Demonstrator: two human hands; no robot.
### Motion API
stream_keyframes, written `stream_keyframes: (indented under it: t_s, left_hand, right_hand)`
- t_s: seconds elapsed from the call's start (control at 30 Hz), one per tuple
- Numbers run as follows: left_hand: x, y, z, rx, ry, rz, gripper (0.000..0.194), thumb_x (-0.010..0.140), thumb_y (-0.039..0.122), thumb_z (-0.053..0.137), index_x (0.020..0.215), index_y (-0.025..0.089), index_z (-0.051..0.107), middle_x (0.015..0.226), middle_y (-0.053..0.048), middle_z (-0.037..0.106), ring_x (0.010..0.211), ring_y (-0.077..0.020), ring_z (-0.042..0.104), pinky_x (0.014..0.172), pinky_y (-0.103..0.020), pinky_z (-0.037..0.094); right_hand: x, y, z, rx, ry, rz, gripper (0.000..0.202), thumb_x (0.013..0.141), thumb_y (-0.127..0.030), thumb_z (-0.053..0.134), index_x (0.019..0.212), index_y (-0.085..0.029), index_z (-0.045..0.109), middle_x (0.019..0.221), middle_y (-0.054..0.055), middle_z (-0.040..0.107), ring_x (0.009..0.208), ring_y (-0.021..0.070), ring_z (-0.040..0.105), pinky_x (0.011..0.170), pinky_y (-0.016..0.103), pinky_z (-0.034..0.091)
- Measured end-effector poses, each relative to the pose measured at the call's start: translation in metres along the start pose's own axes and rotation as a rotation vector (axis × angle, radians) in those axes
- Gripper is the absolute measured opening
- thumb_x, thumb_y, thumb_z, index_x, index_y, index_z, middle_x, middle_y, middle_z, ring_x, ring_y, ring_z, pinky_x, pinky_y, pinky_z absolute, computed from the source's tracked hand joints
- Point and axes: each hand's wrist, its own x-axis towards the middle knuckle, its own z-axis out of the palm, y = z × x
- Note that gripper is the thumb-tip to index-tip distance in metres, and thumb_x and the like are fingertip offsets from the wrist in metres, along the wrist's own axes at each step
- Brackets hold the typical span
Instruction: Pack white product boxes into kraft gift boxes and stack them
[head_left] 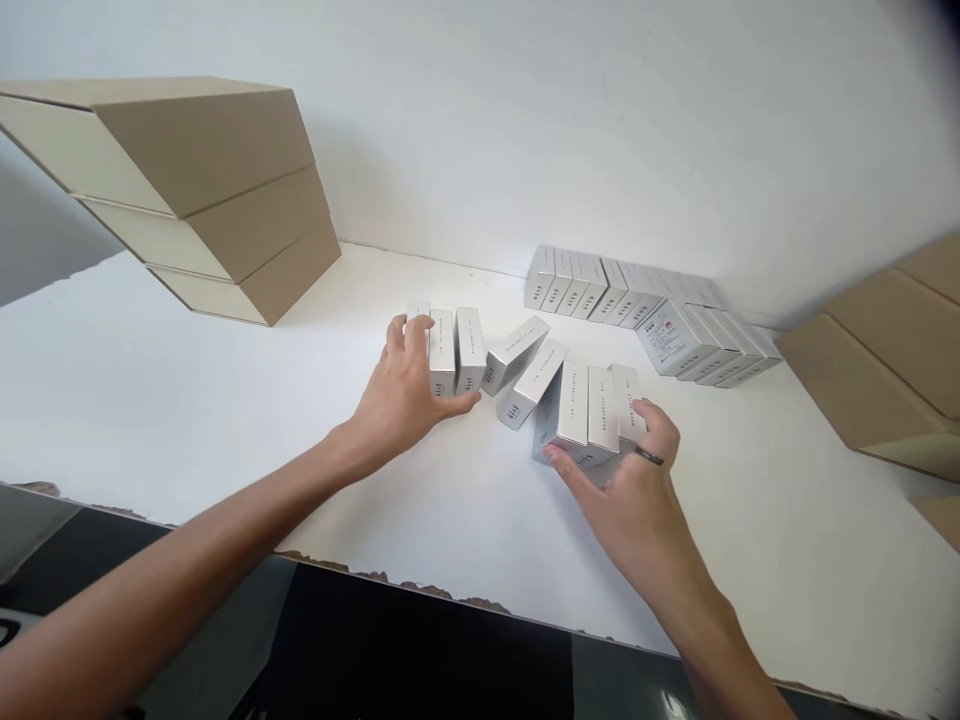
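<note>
On the white table stand small silver-white boxes with dark print. My left hand wraps around a group at the left, fingers at the leftmost box and thumb along the near corner of the third box. Three boxes at the right sit side by side in the grip of my right hand, which wears a dark ring. Its thumb presses their near face and its fingers reach the far right side. Between the hands two boxes lean askew, apart from the left group.
Behind, a row of similar boxes stands along the wall, with a second short row in front of its right end. Stacked brown cartons rise at the left, and more cartons at the right. The table's near edge is chipped.
</note>
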Motion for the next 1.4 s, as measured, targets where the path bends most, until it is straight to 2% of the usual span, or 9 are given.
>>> stream_keyframes:
  t_s: [0.17, 0.3, 0.6, 0.77, 0.87, 0.93, 1.0, 1.1, 1.4]
  left_hand:
    - [0.018, 0.0, -0.007, -0.009, -0.07, -0.013, 0.058, 0.077, 0.047, 0.074, 0.116, 0.023, 0.038, 0.124, -0.008, 0.049, 0.077, -0.0172, 0.057, 0.066, -0.034, 0.052]
    - [0.021, -0.002, -0.009, -0.012, -0.09, 0.008, 0.046, 0.083, 0.043, 0.069, 0.114, 0.027, 0.04, 0.107, -0.003, 0.057, 0.065, -0.015, 0.054, 0.056, -0.029, 0.045]
    - [0.048, -0.001, -0.013, 0.0, -0.15, 0.023, 0.061, 0.072, 0.056, 0.078, 0.108, 0.026, 0.039, 0.083, 0.0, 0.059, 0.071, -0.0222, 0.058, 0.059, -0.03, 0.041]
    - [0.064, -0.001, -0.02, 0.0, -0.264, 0.011, 0.07, 0.066, 0.069, 0.075, 0.105, 0.024, 0.039, 0.091, -0.004, 0.062, 0.069, -0.0224, 0.062, 0.055, -0.031, 0.047]
    - [0.07, 0.005, -0.022, 0.032, -0.292, 0.075, 0.082, 0.058, 0.072, 0.077, 0.112, 0.022, 0.039, 0.123, -0.015, 0.055, 0.093, -0.0279, 0.064, 0.066, -0.036, 0.055]
    - [0.074, 0.014, -0.022, 0.084, -0.292, 0.171, 0.096, 0.05, 0.071, 0.081, 0.12, 0.022, 0.038, 0.14, -0.018, 0.043, 0.12, -0.0346, 0.052, 0.089, -0.046, 0.053]
    - [0.078, 0.026, -0.02, 0.148, -0.318, 0.271, 0.109, 0.042, 0.067, 0.086, 0.128, 0.022, 0.037, 0.148, -0.018, 0.036, 0.139, -0.0399, 0.031, 0.112, -0.061, 0.031]
    - [0.086, 0.044, -0.015, 0.225, -0.396, 0.359, 0.115, 0.039, 0.062, 0.088, 0.134, 0.021, 0.037, 0.151, -0.019, 0.034, 0.144, -0.0451, 0.018, 0.114, -0.074, 0.003]
    - [0.107, 0.054, -0.007, 0.222, -0.558, 0.396, 0.077, 0.065, 0.059, 0.073, 0.127, 0.024, 0.045, 0.129, -0.01, 0.059, 0.115, -0.033, 0.055, 0.11, -0.073, 0.017]
  right_hand:
    - [0.003, -0.002, 0.003, -0.067, -0.007, 0.005, 0.083, 0.081, -0.068, 0.057, 0.14, -0.022, 0.022, 0.155, 0.019, 0.018, 0.127, 0.0397, 0.047, 0.094, 0.054, 0.052]
    - [0.009, -0.005, 0.005, -0.229, -0.022, -0.032, 0.07, 0.086, -0.065, 0.049, 0.137, -0.021, 0.028, 0.155, 0.018, 0.02, 0.102, 0.0336, 0.062, 0.074, 0.049, 0.058]
    - [0.044, -0.019, 0.005, -0.26, -0.12, 0.012, 0.07, 0.087, -0.063, 0.047, 0.139, -0.019, 0.031, 0.143, 0.017, 0.035, 0.082, 0.0268, 0.065, 0.065, 0.042, 0.054]
    - [0.064, -0.02, -0.001, -0.152, -0.17, 0.006, 0.084, 0.081, -0.067, 0.055, 0.146, -0.021, 0.027, 0.146, 0.017, 0.036, 0.099, 0.0294, 0.065, 0.074, 0.039, 0.055]
    - [0.068, -0.018, -0.004, -0.098, -0.212, 0.006, 0.101, 0.072, -0.074, 0.063, 0.149, -0.021, 0.025, 0.149, 0.018, 0.033, 0.114, 0.0324, 0.059, 0.082, 0.041, 0.057]
    - [0.069, -0.017, -0.004, -0.063, -0.239, 0.02, 0.109, 0.066, -0.076, 0.067, 0.149, -0.02, 0.024, 0.151, 0.018, 0.028, 0.12, 0.0332, 0.056, 0.085, 0.042, 0.057]
    - [0.068, -0.016, -0.001, -0.032, -0.241, 0.025, 0.113, 0.063, -0.076, 0.07, 0.149, -0.02, 0.024, 0.152, 0.017, 0.025, 0.122, 0.0325, 0.054, 0.088, 0.043, 0.057]
    - [0.069, -0.018, 0.006, -0.015, -0.199, 0.018, 0.113, 0.061, -0.076, 0.072, 0.147, -0.02, 0.025, 0.151, 0.016, 0.022, 0.121, 0.0311, 0.053, 0.091, 0.044, 0.056]
    - [0.067, -0.022, 0.013, -0.067, -0.141, 0.046, 0.083, 0.081, -0.064, 0.057, 0.147, -0.022, 0.029, 0.156, 0.014, 0.018, 0.116, 0.0329, 0.057, 0.088, 0.048, 0.056]
